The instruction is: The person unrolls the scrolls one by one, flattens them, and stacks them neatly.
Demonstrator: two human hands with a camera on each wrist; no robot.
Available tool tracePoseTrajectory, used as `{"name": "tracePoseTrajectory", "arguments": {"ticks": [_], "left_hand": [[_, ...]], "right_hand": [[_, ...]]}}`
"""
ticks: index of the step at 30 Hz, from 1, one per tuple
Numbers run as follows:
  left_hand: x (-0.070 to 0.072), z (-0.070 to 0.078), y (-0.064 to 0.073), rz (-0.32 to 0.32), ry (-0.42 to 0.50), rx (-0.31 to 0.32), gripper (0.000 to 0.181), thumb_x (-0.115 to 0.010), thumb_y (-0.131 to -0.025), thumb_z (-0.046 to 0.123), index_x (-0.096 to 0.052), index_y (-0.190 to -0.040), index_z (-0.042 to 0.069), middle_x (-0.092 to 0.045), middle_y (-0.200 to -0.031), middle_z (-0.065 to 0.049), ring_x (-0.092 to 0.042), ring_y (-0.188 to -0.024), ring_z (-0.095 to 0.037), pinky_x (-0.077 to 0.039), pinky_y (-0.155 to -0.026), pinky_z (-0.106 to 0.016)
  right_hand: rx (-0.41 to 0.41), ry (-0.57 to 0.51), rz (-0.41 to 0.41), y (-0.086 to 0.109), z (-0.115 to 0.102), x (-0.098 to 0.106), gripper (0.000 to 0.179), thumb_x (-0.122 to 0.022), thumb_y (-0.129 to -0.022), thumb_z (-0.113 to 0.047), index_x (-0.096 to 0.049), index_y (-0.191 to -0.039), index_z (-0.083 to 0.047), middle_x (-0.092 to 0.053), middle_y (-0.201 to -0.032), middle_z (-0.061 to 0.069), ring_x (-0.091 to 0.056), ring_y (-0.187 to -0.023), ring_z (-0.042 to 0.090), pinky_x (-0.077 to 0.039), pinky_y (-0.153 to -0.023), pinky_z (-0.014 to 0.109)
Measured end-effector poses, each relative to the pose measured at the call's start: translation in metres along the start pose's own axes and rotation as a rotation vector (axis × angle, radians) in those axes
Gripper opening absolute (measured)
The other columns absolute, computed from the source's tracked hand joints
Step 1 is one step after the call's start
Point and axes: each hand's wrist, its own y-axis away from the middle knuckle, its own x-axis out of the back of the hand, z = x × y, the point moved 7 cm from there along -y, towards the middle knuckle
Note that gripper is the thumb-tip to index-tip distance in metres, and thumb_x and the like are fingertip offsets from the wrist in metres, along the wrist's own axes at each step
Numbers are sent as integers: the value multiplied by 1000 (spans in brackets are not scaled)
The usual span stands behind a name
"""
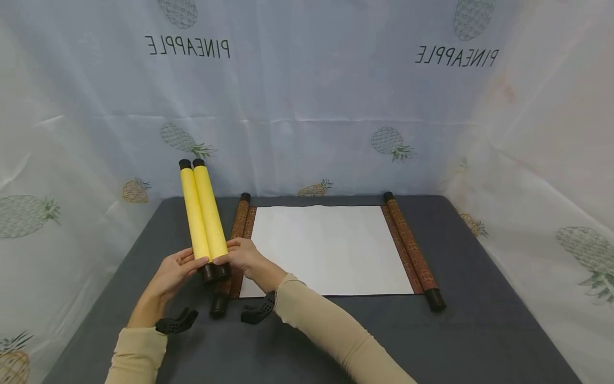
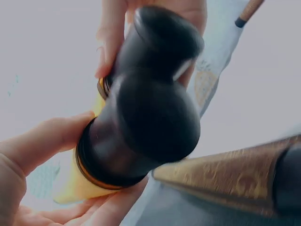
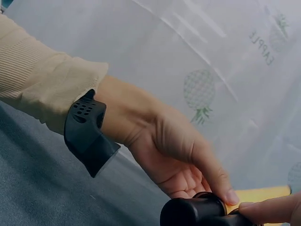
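Two yellow rolls with black end knobs, side by side, form a rolled-up scroll (image 1: pixel 203 213) over the left part of the table. My left hand (image 1: pixel 172 272) grips its near end from the left, thumb on the yellow face. From the right, my right hand (image 1: pixel 247 258) pinches the same end, its thumb on the other roll. The dark knobs (image 2: pixel 155 117) fill the middle of the left wrist view, with fingers round both rolls. Under the right hand lies the brown patterned left roller (image 1: pixel 240 218) of an opened scroll, whose white sheet (image 1: pixel 321 245) is spread flat.
The opened scroll's right roller (image 1: pixel 412 245) lies slanted on the dark grey table (image 1: pixel 479 320). Behind the table and at both sides hangs a pale curtain (image 1: pixel 307 106) printed with pineapples. Each wrist wears a black camera mount (image 3: pixel 89 132).
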Motion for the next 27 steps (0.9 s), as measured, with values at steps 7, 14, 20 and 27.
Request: {"name": "tracePoseTrajectory", "arguments": {"ticks": [7,14,20,27], "left_hand": [[-27,28,-9,53,0,-107,79,-65,-92,20,-20,-150,-8,-32,-152,-32,-48,-93,24,-45,-81,-3],[-58,53,-16,80,29,-198,76,-67,-89,11,-24,-149,-4,-39,-149,-27,-53,-100,17,-47,-82,-5],[-89,69,-28,51,52,-235,77,-68,-87,9,-25,-150,0,-40,-149,-23,-48,-134,-30,-48,-93,-13],[-125,80,-43,46,117,-305,76,-70,-84,1,-29,-148,-1,-44,-146,-24,-47,-134,-37,-41,-110,-48]], "right_hand": [[72,-66,-59,-1,3,30,51,-71,-77,6,-54,-123,-3,-64,-126,17,-64,-97,16,-54,-82,29],[157,-165,-47,7,1,66,53,-65,-77,8,-51,-127,-2,-59,-131,20,-62,-96,15,-52,-79,25],[246,-190,-5,16,2,101,52,-64,-78,7,-49,-127,-2,-57,-132,22,-61,-98,13,-50,-76,22],[316,-211,17,23,7,135,49,-60,-84,8,-43,-129,-2,-49,-138,23,-59,-104,13,-48,-83,24]]}}
